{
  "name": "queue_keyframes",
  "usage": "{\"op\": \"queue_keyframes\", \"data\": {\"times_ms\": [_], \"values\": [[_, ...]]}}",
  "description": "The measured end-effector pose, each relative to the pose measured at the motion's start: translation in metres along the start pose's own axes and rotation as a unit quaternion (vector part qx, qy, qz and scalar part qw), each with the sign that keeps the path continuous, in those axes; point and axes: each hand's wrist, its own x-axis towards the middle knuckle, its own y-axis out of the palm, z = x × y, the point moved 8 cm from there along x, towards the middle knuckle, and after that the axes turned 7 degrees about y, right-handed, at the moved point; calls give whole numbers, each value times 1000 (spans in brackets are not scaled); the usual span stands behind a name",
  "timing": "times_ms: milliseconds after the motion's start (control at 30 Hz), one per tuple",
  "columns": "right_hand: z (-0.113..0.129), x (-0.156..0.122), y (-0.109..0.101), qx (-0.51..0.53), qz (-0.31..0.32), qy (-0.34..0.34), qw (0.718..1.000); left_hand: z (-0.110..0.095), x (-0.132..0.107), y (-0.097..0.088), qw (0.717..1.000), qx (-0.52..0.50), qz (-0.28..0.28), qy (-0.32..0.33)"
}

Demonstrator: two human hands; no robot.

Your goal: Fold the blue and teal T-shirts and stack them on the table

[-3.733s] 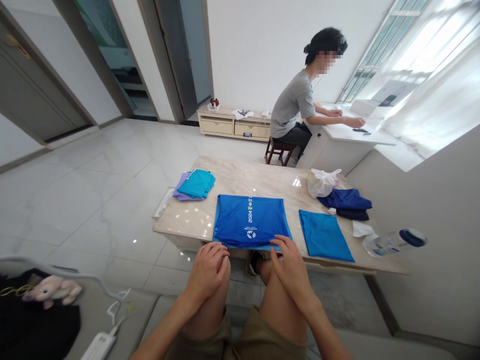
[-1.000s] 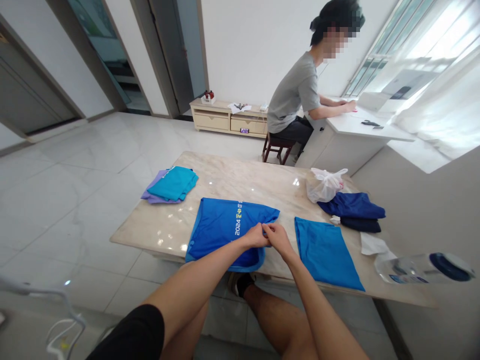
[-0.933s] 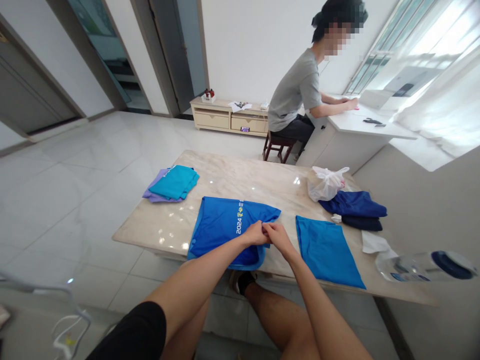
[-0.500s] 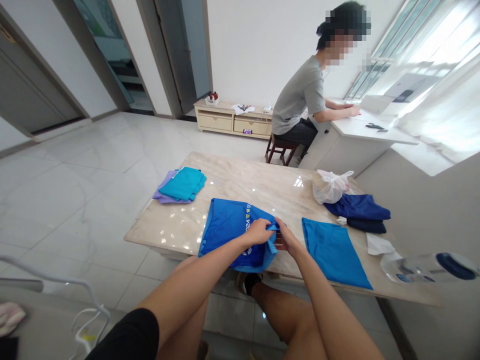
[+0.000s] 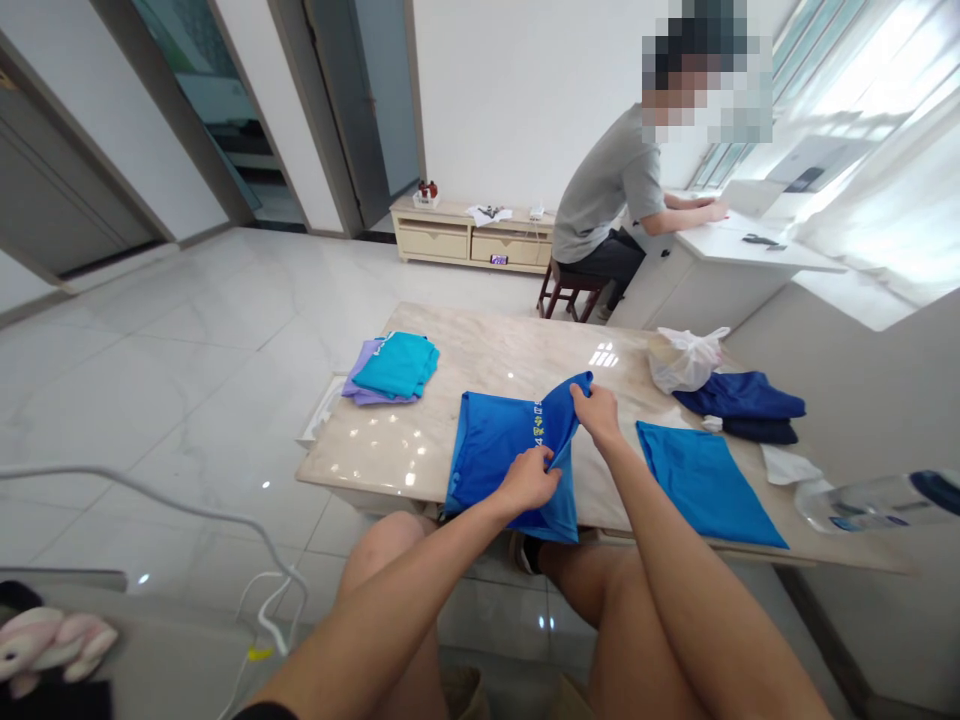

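A blue shirt [image 5: 499,440] with white and yellow lettering lies partly folded at the near edge of the marble-look table. My right hand [image 5: 598,412] pinches its far right corner and holds that part lifted off the tabletop. Lower down, the fingers of my left hand [image 5: 531,480] close on the same raised edge, with the forearm crossing over the cloth. The lighter blue inner side shows beneath and hangs slightly over the table edge. To the right of my right hand lies a flat piece of bright blue fabric [image 5: 705,485].
Folded teal clothing [image 5: 397,365] sits on purple cloth at the table's left end. A white plastic bag [image 5: 686,358], dark blue clothes [image 5: 742,400] and a clear bottle [image 5: 862,505] occupy the right. A seated person [image 5: 611,200] leans on a white desk [image 5: 742,245] beyond.
My right hand has moved up and away, drawing the shirt's corner outward from the bunched edge. My left hand has dropped slightly closer. The view has shifted a little to the left.
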Motion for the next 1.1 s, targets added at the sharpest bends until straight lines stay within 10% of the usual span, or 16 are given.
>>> {"op": "queue_keyframes", "data": {"times_ms": [400,800,1100], "values": [[76,-33,75,-154,76,-69,983,74,-29,-29,977,-114,68,-168],[92,-65,120,59,258,-12,964,126,-31,-75,967,22,84,-238],[16,-39,94,1,264,90,960,155,-9,-137,968,151,-45,-195]]}}
